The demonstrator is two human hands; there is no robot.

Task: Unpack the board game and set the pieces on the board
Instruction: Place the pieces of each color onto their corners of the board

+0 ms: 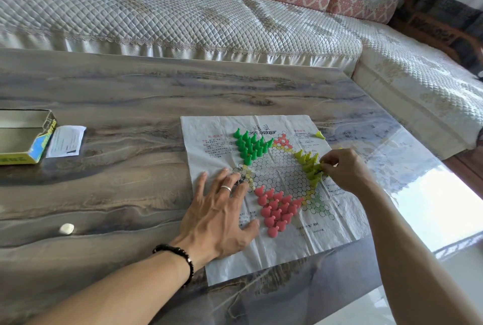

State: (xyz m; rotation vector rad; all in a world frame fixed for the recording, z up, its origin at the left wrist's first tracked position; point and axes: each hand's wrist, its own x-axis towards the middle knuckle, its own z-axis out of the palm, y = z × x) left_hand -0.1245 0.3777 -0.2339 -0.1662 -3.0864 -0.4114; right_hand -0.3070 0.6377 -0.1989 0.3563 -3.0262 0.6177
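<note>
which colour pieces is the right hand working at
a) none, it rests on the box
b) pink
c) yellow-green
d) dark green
c, the right hand has its fingers pinched at the edge of the yellow-green pieces on the paper board, while the left hand lies flat on the board.

Printed text marks the paper game board (269,175) at centre frame: a dark title along its top edge and red headings over blocks of small print down both sides, none of it legible. Lettering on the open box (43,139) and folded leaflet (66,141) at left is likewise too small to read.
</note>
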